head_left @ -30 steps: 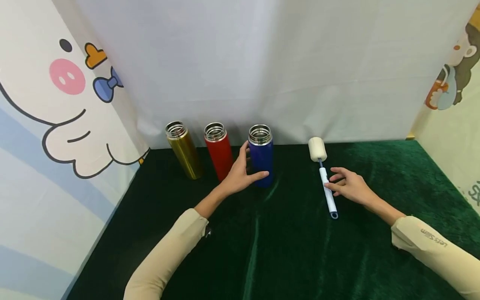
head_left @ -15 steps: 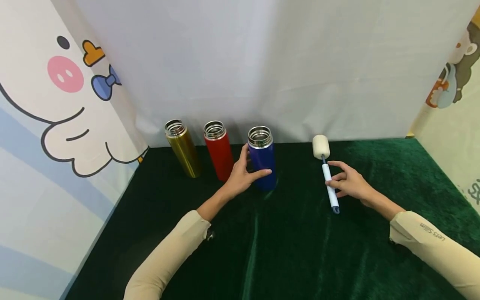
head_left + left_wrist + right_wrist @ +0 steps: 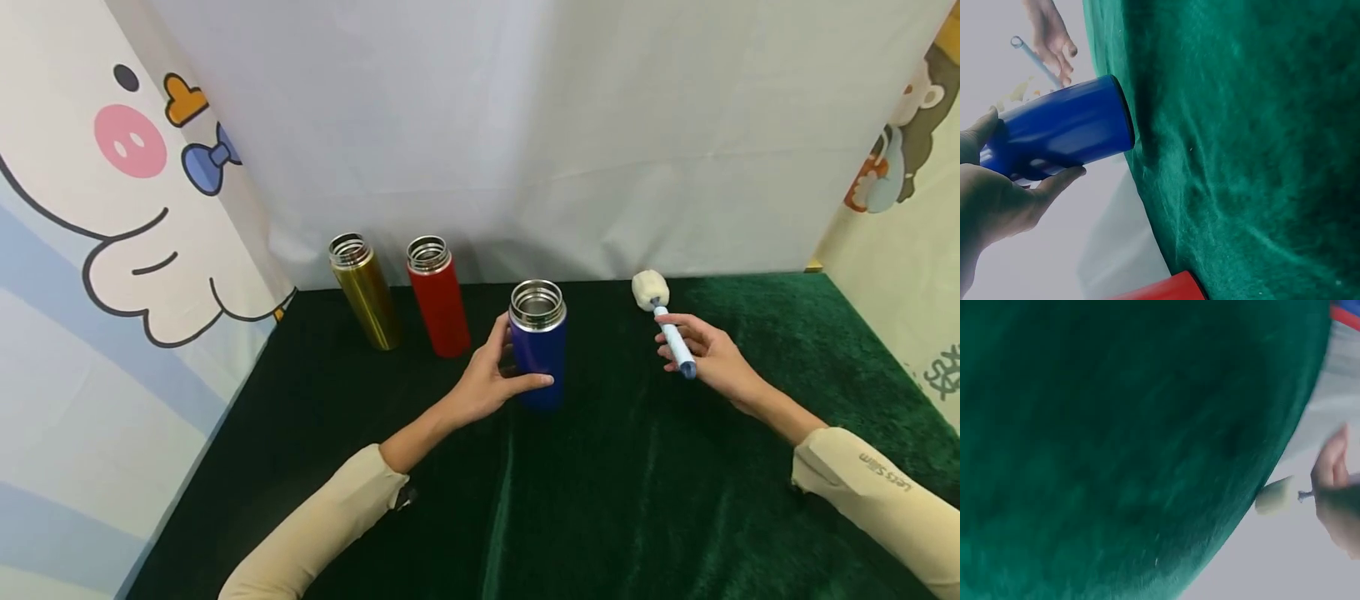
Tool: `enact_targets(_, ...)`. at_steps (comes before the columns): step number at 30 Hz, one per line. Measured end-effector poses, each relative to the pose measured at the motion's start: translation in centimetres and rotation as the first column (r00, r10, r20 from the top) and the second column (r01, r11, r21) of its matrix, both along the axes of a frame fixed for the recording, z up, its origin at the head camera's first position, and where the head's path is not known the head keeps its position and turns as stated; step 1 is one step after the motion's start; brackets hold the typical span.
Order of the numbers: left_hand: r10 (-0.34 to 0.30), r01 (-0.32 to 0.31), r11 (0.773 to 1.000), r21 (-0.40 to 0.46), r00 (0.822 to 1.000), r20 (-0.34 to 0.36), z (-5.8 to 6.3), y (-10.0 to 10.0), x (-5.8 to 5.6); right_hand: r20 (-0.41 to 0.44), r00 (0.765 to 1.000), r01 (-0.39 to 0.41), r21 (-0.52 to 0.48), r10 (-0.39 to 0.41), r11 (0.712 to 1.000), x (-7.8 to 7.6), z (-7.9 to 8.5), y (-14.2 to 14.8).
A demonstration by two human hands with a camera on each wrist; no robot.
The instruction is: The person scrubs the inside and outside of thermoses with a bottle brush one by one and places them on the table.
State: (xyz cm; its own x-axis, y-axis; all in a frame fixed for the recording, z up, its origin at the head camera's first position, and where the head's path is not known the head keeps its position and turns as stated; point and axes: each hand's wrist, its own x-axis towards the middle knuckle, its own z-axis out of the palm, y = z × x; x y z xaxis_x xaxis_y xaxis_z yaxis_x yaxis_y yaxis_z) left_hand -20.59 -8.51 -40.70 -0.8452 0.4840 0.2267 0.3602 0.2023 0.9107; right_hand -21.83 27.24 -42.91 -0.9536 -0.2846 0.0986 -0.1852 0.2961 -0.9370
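In the head view my left hand (image 3: 483, 385) grips a blue bottle (image 3: 542, 358) with a bare steel mouth and no lid, fingers on its far left side and thumb across the front. The left wrist view shows its smooth wall (image 3: 1075, 125) and dark base near the cloth; whether they touch is unclear. My right hand (image 3: 716, 358) holds a sponge bottle brush (image 3: 677, 342) by its pale blue handle, the handle end tipped up towards me. Its white sponge head (image 3: 649, 290) points at the back; in the right wrist view the sponge (image 3: 1274, 497) is blurred.
A red bottle (image 3: 441, 312) and a gold bottle (image 3: 367, 304) stand open-mouthed left of the blue one. Dark green velvet cloth (image 3: 585, 500) covers the table. A white curtain (image 3: 600, 150) hangs close behind, with printed cartoon panels at both sides.
The blue bottle, in my left hand, has come towards me and slightly right, away from the red one. My right hand has taken up the brush, whose handle end has risen.
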Motion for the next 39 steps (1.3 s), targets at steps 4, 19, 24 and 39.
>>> enact_targets(4,-0.033,0.033,0.999,-0.006,0.999,0.024,-0.2,0.0,0.7,-0.211,0.966,0.157,0.009,-0.151,0.988,0.0,-0.3,-0.3)
enact_targets(19,-0.09,0.094,0.994,-0.058,0.994,0.065,-1.1,0.3,1.6,0.223,0.949,0.127,-0.918,0.225,0.375,0.4,4.3,1.5)
enact_targets(24,-0.1,0.104,0.991,-0.081,0.993,0.061,-0.9,0.1,1.2,0.122,0.964,0.02,-0.918,0.236,0.395,0.4,7.5,0.1)
enact_targets(39,-0.146,0.151,0.985,-0.083,0.987,0.064,-0.8,-0.2,0.8,-0.201,0.977,-0.05,-0.555,-0.076,0.83,0.4,15.5,-6.5)
